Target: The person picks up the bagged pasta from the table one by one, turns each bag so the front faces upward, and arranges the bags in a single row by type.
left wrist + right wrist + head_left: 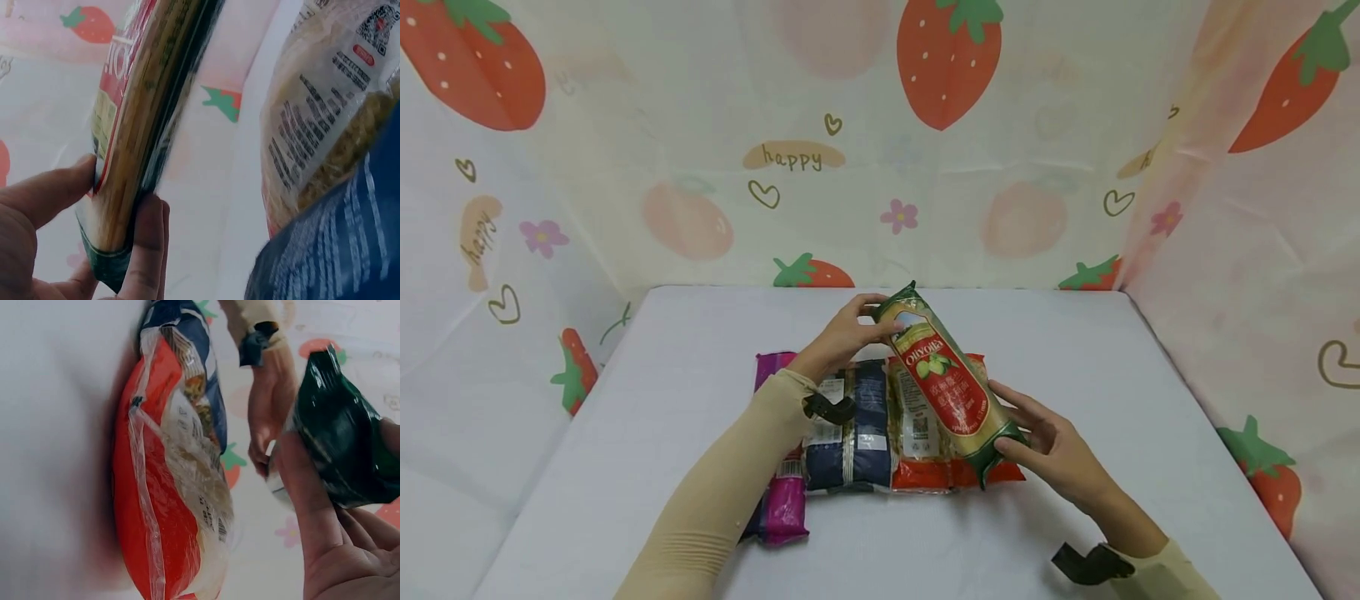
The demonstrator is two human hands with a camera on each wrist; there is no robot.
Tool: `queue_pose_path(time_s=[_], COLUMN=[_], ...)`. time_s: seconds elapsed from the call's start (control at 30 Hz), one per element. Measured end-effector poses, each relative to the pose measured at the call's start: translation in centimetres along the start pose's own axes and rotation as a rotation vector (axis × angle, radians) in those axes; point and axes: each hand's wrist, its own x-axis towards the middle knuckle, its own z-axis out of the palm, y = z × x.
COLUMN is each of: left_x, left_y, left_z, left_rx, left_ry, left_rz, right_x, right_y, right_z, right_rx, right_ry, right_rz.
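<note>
A long pack of spaghetti with a red label and green ends is held tilted above the other bags. My left hand pinches its upper end, thumb on the label side and fingers behind, as the left wrist view shows with the strands visible through the film. At the lower end my right hand grips the pack between thumb and fingers; the green end shows close up in the right wrist view. Beneath it lies a red and clear pasta bag, partly covered by the pack in the head view.
Left of the red bag lies a dark blue bag, and beside that a purple bag, partly hidden by the left sleeve. All rest on a white table. A strawberry-printed curtain stands behind and at both sides.
</note>
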Motion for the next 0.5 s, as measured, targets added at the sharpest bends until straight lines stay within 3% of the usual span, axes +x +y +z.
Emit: queue_pose_path(time_s=[0.17,0.5], left_x=[-0.5,-0.3], left_y=[0.7,2.2], left_z=[0.5,0.4], left_rx=[0.021,0.011], left_ry=[0.002,-0.112], left_rz=[-0.027,-0.058], right_x=[-0.1,-0.7], right_y=[0.2,1.1], right_z=[0.4,0.9], right_rx=[-0.007,0.085], right_ry=[-0.032,-0.108], right_rz=[0.028,-0.061])
